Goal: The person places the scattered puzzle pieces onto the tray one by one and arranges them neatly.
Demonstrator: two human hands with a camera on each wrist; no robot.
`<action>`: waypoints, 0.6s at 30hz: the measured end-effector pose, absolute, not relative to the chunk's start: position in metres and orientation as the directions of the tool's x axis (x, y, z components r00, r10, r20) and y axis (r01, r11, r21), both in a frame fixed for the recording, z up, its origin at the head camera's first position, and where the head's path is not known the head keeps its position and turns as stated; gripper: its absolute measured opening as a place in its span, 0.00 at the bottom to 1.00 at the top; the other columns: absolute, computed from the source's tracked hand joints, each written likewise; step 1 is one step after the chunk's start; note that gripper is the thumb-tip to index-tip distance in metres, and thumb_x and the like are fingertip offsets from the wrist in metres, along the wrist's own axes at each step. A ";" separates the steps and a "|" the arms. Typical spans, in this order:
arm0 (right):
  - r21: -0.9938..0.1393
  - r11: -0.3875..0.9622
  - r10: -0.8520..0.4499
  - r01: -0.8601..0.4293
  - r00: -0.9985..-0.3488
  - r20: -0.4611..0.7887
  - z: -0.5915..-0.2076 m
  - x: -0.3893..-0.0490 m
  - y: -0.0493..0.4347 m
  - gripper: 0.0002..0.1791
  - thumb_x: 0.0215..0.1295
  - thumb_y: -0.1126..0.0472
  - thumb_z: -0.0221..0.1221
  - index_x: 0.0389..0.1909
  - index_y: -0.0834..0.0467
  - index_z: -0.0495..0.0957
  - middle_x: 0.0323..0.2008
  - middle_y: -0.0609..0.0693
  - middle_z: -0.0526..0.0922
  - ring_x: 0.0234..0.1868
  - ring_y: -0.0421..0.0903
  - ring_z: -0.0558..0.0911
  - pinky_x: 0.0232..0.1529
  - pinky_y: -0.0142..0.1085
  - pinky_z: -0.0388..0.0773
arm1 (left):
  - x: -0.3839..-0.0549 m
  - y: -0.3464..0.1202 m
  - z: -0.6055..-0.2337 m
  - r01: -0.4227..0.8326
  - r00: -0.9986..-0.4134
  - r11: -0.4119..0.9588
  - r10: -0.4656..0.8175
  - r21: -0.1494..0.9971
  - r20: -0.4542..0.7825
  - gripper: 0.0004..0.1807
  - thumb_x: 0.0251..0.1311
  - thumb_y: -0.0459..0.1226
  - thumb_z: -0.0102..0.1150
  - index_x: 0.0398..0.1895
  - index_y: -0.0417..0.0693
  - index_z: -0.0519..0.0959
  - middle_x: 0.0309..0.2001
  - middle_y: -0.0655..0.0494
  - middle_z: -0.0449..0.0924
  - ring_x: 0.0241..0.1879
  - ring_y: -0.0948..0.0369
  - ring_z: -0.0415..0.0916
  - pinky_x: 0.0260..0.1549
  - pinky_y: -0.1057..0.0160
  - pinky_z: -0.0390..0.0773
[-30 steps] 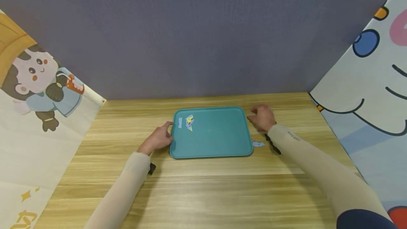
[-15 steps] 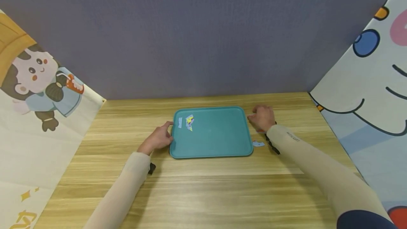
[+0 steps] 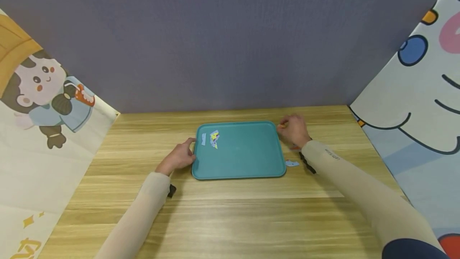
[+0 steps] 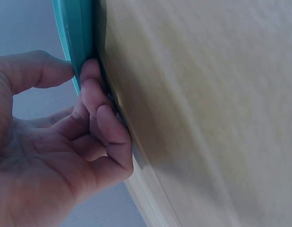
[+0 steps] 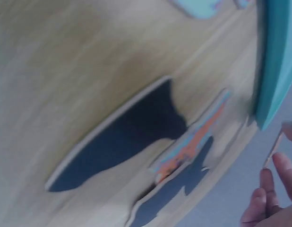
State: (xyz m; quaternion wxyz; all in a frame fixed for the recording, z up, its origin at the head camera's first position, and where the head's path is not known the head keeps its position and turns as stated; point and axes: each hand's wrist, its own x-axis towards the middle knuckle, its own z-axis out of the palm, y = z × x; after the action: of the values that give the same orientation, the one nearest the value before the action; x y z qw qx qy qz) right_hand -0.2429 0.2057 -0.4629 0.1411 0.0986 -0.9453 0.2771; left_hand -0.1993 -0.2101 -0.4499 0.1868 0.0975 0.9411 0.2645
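Note:
My left hand (image 3: 177, 157) holds the left rim of a teal tray (image 3: 244, 155); the left wrist view shows the thumb on the rim and the fingers curled at its underside. Just beyond the tray's right edge, my right hand (image 3: 294, 130) pinches a thin orange puzzle piece (image 3: 282, 126), seen edge-on between thumb and fingertips in the right wrist view. Inside the tray at the left lie a narrow pale-blue piece (image 3: 203, 139) and a yellow and lilac patch of pieces (image 3: 214, 136).
Right of the tray are a light-blue piece (image 3: 292, 163), dark pieces (image 5: 122, 137) and an orange-and-blue piece (image 5: 193, 137), flat on the wooden table (image 3: 230, 219). A grey partition (image 3: 230, 43) stands behind, with cartoon-printed panels on both sides.
My right hand has shifted slightly left and away from me, up to the tray's edge, and the orange piece now shows in its fingers. My left hand stays on the rim.

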 end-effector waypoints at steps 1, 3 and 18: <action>-0.498 0.822 -0.114 -0.276 -0.937 0.330 -0.462 -0.243 0.204 0.10 0.53 0.63 0.65 0.33 0.66 0.84 0.33 0.60 0.83 0.40 0.59 0.76 0.57 0.50 0.59 | -0.199 -0.210 -0.450 0.085 -0.911 0.840 0.283 0.536 -0.299 0.37 0.57 0.32 0.55 0.70 0.42 0.54 0.33 0.49 0.76 0.29 0.57 0.74 0.29 0.59 0.75; -0.509 0.810 -0.125 -0.293 -0.933 0.337 -0.461 -0.243 0.200 0.10 0.53 0.62 0.65 0.33 0.65 0.84 0.34 0.59 0.83 0.42 0.59 0.75 0.57 0.50 0.60 | -0.199 -0.210 -0.450 0.085 -0.912 0.840 0.282 0.535 -0.298 0.37 0.57 0.32 0.55 0.70 0.42 0.55 0.33 0.49 0.76 0.29 0.57 0.74 0.28 0.59 0.75; -0.535 0.719 -0.311 -0.443 -0.894 0.323 -0.453 -0.239 0.151 0.04 0.53 0.61 0.68 0.30 0.56 0.84 0.33 0.50 0.81 0.44 0.54 0.73 0.59 0.50 0.59 | -0.198 -0.211 -0.452 0.092 -0.915 0.841 0.282 0.533 -0.288 0.37 0.56 0.32 0.55 0.70 0.43 0.55 0.31 0.50 0.76 0.28 0.57 0.73 0.27 0.60 0.74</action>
State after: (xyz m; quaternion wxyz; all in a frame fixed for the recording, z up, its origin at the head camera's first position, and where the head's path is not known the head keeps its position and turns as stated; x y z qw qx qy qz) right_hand -0.2387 0.1512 -0.4534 0.1056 0.2046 -0.9211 0.3138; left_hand -0.1982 -0.2113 -0.4518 0.1808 0.0992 0.9423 0.2637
